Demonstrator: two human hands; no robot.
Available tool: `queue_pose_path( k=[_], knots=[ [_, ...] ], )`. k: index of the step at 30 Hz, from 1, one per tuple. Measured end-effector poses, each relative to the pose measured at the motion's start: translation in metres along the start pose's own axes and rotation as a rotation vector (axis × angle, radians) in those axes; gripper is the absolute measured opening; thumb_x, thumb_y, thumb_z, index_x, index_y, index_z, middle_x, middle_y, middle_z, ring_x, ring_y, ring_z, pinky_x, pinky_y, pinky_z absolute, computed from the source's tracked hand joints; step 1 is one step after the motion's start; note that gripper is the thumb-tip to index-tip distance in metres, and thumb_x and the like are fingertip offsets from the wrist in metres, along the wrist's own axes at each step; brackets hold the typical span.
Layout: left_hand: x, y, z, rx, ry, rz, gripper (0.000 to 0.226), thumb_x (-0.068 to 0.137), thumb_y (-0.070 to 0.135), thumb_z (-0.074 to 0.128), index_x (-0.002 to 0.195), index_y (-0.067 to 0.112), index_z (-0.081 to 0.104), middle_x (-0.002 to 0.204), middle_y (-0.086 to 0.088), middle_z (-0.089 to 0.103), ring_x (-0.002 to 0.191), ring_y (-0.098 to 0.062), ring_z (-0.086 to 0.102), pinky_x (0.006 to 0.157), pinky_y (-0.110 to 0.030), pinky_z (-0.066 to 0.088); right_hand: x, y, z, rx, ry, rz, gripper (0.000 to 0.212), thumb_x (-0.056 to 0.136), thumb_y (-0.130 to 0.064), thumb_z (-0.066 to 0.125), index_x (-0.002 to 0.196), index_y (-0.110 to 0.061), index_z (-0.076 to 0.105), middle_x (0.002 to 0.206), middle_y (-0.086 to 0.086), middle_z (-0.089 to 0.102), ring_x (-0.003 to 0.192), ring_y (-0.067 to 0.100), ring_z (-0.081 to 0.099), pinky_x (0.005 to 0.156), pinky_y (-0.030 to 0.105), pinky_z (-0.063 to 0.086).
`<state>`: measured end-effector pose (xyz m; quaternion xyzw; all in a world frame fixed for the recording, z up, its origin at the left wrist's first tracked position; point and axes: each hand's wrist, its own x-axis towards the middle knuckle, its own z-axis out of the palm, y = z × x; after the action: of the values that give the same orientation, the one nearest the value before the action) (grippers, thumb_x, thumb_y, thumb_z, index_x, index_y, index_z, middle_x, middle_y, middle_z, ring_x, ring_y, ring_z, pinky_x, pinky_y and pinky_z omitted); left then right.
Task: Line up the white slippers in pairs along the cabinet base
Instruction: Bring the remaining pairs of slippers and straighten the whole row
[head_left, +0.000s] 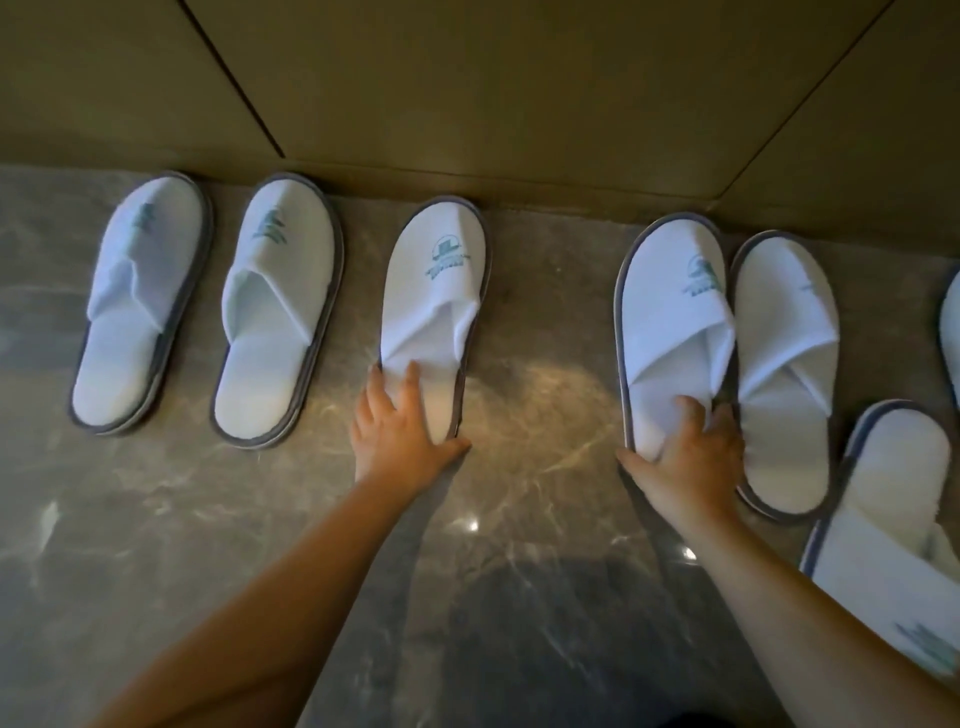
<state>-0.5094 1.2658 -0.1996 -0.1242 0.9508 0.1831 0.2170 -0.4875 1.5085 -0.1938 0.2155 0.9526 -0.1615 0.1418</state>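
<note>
Several white slippers with grey soles lie on the marble floor, toes toward the cabinet base (467, 176). Two at the left form a pair: the far-left slipper (137, 306) and the one beside it (278, 312). My left hand (402, 431) grips the heel of the middle slipper (434, 286), thumb around its right edge. My right hand (691, 462) grips the heel of the slipper right of centre (670, 322), which overlaps a further slipper (784, 364). Another slipper (893, 545) lies reversed at lower right.
Brown cabinet panels (467, 78) fill the top of the view. The edge of one more slipper (951, 332) shows at the right border. Grey veined marble floor (540, 374) separates the two held slippers.
</note>
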Motion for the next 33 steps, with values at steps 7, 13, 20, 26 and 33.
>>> queue_pose_path(
  k=[7,13,20,26,33],
  knots=[
    [-0.020,0.035,0.005,-0.026,0.043,0.281,0.093,0.069,0.041,0.070,0.142,0.019,0.017,0.153,-0.017,0.011,0.139,-0.037,0.010,0.112,-0.051,0.014,-0.014,0.037,-0.033,0.163,0.216,0.057,0.053,0.074,-0.024,0.069,0.118,-0.002,0.049,0.126,0.022,0.050,0.118,0.038,0.043,0.099,0.046,0.035],
    [-0.036,0.105,0.049,0.065,-0.120,0.581,0.082,0.075,0.044,0.064,0.141,0.024,0.020,0.154,-0.010,0.013,0.141,-0.030,0.009,0.114,-0.046,0.015,-0.008,0.095,-0.050,0.222,0.178,0.335,0.062,0.075,-0.029,0.069,0.123,0.000,0.043,0.124,0.023,0.053,0.115,0.039,0.047,0.095,0.042,0.038],
    [-0.036,0.136,0.086,0.248,-0.191,0.664,0.079,0.077,0.050,0.058,0.141,0.029,0.015,0.155,-0.007,0.002,0.142,-0.031,0.002,0.115,-0.046,0.012,0.012,0.092,-0.041,0.174,0.123,0.326,0.076,0.067,-0.043,0.073,0.124,-0.004,0.039,0.124,0.018,0.050,0.111,0.033,0.048,0.090,0.040,0.044],
    [-0.035,0.132,0.088,0.254,-0.143,0.696,0.078,0.077,0.049,0.058,0.141,0.028,0.018,0.155,-0.008,0.008,0.141,-0.032,0.006,0.114,-0.048,0.013,0.020,0.091,-0.039,0.205,0.102,0.393,0.083,0.060,-0.043,0.078,0.122,-0.004,0.038,0.122,0.019,0.047,0.109,0.032,0.047,0.089,0.038,0.045],
    [-0.035,0.134,0.083,0.263,-0.175,0.680,0.076,0.080,0.050,0.055,0.141,0.028,0.015,0.155,-0.006,0.004,0.141,-0.029,0.004,0.115,-0.044,0.012,0.015,0.098,-0.053,0.596,0.182,0.376,0.046,0.079,-0.025,0.066,0.110,0.002,0.045,0.100,0.017,0.052,0.091,0.029,0.053,0.070,0.028,0.036]
  ],
)
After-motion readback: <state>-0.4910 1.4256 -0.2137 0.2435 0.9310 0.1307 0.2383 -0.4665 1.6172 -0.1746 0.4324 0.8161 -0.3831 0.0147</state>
